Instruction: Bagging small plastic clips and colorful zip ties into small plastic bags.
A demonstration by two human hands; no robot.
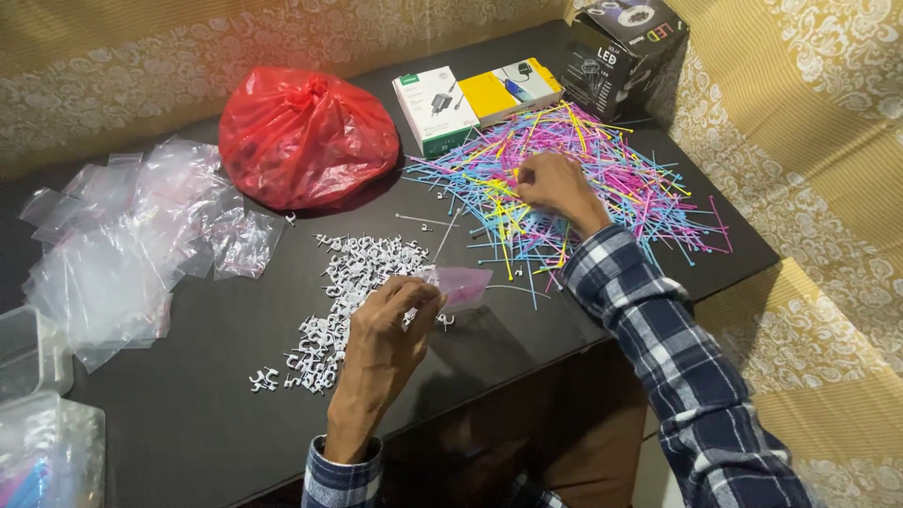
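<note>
The left hand (390, 325) reached up from the near edge of the table (527, 339), wrist straight, back of the hand to the camera, fingers curled together and pinched on the mouth of a small clear bag (458, 285). The bag lay flat on the dark top, pointing right, thin and glossy with a faint pink tint. The right arm stretched forward in a blue-and-white checked sleeve (658, 339), soft woven cloth, cuff near the wrist. The right hand (557, 185) rested knuckles up on the pile of ties (574, 179), fingers bunched down into them; whether it gripped any could not be told.

The ties were thin, stiff plastic strips in pink, blue, yellow and green, heaped crosswise at the far right of the table, with a few strays toward the middle. Just left of the left hand, and partly under it, lay a spread of small white clips (343, 301), hard plastic, hooked in shape.

At the far left a loose heap of clear bags (132, 245) lay crumpled and shiny. Behind the clips sat a knotted red sack (306, 136), creased and bulging. Beyond the ties stood a white box (435, 108), a yellow box (513, 89) and a black carton (625, 52), all cardboard. Clear tubs (38, 414) sat at the near left edge.
</note>
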